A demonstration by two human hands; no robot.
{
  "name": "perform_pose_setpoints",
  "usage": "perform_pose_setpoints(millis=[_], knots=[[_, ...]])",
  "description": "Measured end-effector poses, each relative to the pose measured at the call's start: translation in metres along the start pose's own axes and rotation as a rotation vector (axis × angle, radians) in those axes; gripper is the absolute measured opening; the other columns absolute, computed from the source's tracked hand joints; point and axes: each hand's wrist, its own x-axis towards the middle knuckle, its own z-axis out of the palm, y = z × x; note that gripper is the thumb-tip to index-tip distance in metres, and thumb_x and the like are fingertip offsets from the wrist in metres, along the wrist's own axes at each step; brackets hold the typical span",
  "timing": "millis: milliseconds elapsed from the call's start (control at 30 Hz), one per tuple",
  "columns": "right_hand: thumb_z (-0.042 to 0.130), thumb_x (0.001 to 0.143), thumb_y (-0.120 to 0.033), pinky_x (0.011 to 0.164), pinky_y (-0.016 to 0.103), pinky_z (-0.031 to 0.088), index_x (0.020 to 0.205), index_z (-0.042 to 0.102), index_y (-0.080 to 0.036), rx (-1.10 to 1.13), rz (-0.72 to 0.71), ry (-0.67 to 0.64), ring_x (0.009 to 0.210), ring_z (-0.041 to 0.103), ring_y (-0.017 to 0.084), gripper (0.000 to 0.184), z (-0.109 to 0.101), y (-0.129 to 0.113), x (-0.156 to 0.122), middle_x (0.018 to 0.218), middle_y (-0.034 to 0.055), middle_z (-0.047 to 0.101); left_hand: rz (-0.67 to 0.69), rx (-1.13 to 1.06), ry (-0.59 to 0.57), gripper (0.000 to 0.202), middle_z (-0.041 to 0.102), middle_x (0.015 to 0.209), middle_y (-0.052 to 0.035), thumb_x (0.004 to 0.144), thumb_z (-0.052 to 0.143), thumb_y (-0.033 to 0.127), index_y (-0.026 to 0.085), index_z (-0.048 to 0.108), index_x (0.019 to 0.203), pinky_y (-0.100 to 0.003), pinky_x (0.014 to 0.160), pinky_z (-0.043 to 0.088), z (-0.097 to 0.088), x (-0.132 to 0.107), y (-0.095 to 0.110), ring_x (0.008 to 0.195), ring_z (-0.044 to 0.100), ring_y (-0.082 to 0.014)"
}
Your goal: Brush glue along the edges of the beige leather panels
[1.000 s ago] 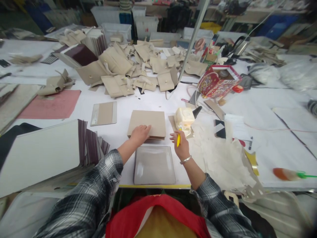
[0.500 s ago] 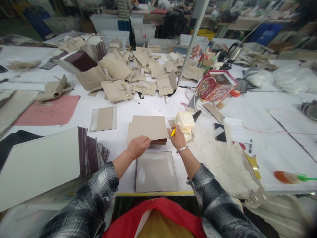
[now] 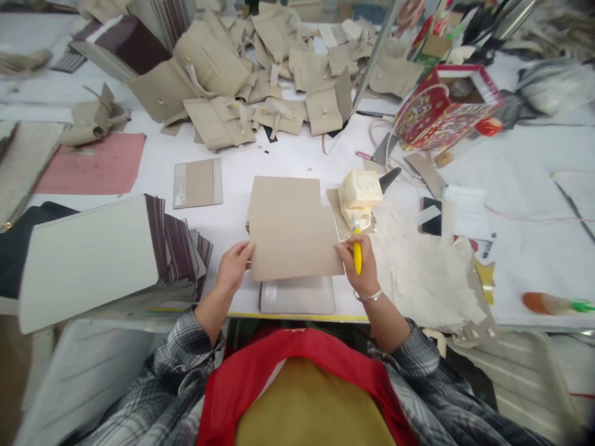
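A flat beige leather-like sheet (image 3: 297, 232) is held level between my two hands. My left hand (image 3: 233, 265) pinches its lower left edge between thumb and fingers. At the lower right corner, my right hand (image 3: 361, 263) grips the sheet and also keeps a yellow-handled brush (image 3: 357, 255) in its fingers. Under the sheet's near edge lies a shiny grey panel (image 3: 297, 296), partly covered. Edges of a stack show at the sheet's left side. Just beyond my right hand stands a cream-coloured glue-smeared container (image 3: 361, 191) on a beige scrap.
A tall pile of white-topped panels (image 3: 93, 254) stands on the left, near a small grey panel (image 3: 199, 183). Beige pouches (image 3: 223, 121) are heaped at the back. A red patterned box (image 3: 446, 111), crumpled pale sheeting (image 3: 427, 279) and an orange-filled bottle (image 3: 548, 303) are on the right.
The beige sheet has come toward me, from over the stack to partly over the grey panel. My right hand has moved onto its right corner. The view has tilted down.
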Motion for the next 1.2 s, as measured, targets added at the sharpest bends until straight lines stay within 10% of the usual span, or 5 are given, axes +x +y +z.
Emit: perform_pose_setpoints(millis=[267, 1200], knots=[[0.041, 0.087, -0.044, 0.055, 0.027, 0.042, 0.090, 0.046, -0.020, -0.446, 0.132, -0.174, 0.059, 0.057, 0.016, 0.024, -0.002, 0.083, -0.112, 0.071, 0.0012, 0.058, -0.170, 0.214, -0.201, 0.033, 0.055, 0.056, 0.0022, 0.073, 0.054, 0.046, 0.015, 0.064, 0.073, -0.022, 0.045, 0.039, 0.016, -0.055, -0.074, 0.050, 0.049, -0.0116], [0.033, 0.089, -0.044, 0.059, 0.027, 0.044, 0.095, 0.050, -0.017, -0.593, 0.102, -0.212, 0.064, 0.061, 0.018, 0.033, 0.026, 0.117, -0.087, 0.077, 0.0067, 0.063, -0.114, 0.344, -0.056, 0.034, 0.059, 0.056, 0.0007, 0.068, 0.059, 0.048, 0.016, 0.059, 0.058, -0.024, 0.054, 0.036, 0.030, -0.009, -0.096, 0.055, 0.050, -0.0127]])
